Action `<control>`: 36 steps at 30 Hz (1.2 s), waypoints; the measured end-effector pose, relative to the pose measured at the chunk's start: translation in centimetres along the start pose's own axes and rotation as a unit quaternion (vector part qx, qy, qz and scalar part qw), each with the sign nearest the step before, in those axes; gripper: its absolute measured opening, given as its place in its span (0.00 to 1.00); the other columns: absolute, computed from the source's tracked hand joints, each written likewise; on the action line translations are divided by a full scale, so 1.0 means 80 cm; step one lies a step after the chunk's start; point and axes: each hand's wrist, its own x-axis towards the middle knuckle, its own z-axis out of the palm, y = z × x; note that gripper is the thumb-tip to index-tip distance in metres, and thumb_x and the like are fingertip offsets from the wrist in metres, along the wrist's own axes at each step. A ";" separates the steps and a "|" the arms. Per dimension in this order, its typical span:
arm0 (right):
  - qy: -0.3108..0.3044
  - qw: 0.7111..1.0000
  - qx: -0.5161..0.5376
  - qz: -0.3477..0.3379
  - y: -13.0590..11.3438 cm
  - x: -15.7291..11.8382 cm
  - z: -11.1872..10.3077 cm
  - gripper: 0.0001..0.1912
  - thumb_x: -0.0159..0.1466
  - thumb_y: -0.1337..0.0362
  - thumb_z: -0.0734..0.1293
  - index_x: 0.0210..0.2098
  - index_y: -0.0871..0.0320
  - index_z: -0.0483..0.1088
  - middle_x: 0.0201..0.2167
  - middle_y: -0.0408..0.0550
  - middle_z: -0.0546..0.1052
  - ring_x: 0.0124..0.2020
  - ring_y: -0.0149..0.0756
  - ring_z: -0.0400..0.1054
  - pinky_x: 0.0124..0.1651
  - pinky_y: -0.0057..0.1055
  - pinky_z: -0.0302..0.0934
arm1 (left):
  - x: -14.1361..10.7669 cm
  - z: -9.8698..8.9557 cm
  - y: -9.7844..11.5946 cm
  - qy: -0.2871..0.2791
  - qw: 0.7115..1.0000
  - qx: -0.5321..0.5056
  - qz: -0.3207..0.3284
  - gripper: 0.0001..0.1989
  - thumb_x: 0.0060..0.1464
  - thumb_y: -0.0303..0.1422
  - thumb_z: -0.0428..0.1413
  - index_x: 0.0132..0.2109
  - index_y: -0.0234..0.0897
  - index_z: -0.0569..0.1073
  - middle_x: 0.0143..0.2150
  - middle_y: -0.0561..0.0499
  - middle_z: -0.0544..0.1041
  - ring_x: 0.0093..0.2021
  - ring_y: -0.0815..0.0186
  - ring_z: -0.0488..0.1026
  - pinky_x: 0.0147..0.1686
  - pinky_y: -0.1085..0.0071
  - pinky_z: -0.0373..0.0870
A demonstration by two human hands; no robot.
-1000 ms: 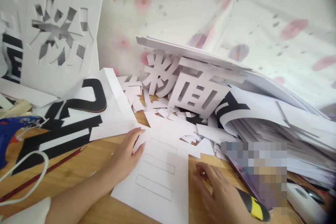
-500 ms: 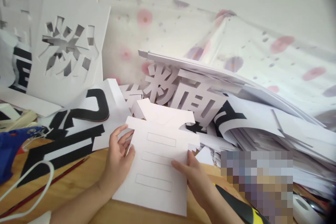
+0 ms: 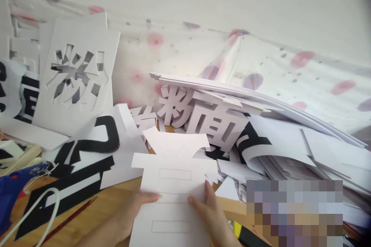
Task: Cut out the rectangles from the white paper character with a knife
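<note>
A white foam board cutout (image 3: 174, 183) with pencilled rectangles on its face is held up in front of me, its top cut into the shape of a character. My left hand (image 3: 131, 208) grips its left edge, thumb on the face and the other fingers hidden behind. On the right edge, my right hand (image 3: 211, 212) holds it in the same way, thumb on the front. The board's lower end runs out of view. Behind it stand finished white block characters (image 3: 217, 117).
At left lie a blue glue gun (image 3: 14, 189) with a white cord, a dark red pencil (image 3: 69, 214) and black paper strokes (image 3: 98, 139). A board with a cut-out character (image 3: 81, 85) leans on the wall. Stacked sheets (image 3: 290, 146) fill the right; a black-yellow tool (image 3: 246, 235) lies nearby.
My left hand has moved from beside the board's upper left edge to a grip lower down, thumb now on the face. The board sits lower in view, and the camera has tilted upward.
</note>
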 end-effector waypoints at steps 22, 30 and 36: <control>-0.013 1.000 0.010 0.022 0.009 0.008 -0.007 0.30 0.46 0.65 0.67 0.50 0.56 0.64 0.47 0.49 0.73 0.51 0.47 0.64 0.52 0.42 0.57 | 0.002 0.000 -0.002 0.025 0.998 0.053 0.031 0.21 0.45 0.27 0.62 0.49 0.35 0.73 0.45 0.44 0.78 0.48 0.52 0.73 0.51 0.57 0.64; -0.031 0.998 0.051 0.025 0.004 0.005 -0.010 0.28 0.45 0.65 0.68 0.47 0.55 0.64 0.48 0.50 0.73 0.53 0.47 0.62 0.50 0.41 0.59 | 0.002 -0.001 -0.004 0.021 0.997 0.066 0.044 0.23 0.44 0.28 0.63 0.50 0.35 0.73 0.47 0.43 0.77 0.49 0.51 0.72 0.51 0.58 0.63; -0.024 0.990 0.140 0.020 -0.012 0.004 -0.017 0.23 0.49 0.62 0.71 0.44 0.54 0.64 0.42 0.49 0.75 0.44 0.46 0.69 0.45 0.42 0.62 | 0.003 0.000 -0.006 0.003 0.998 0.063 0.007 0.23 0.41 0.32 0.65 0.47 0.34 0.75 0.46 0.43 0.77 0.49 0.50 0.72 0.51 0.56 0.63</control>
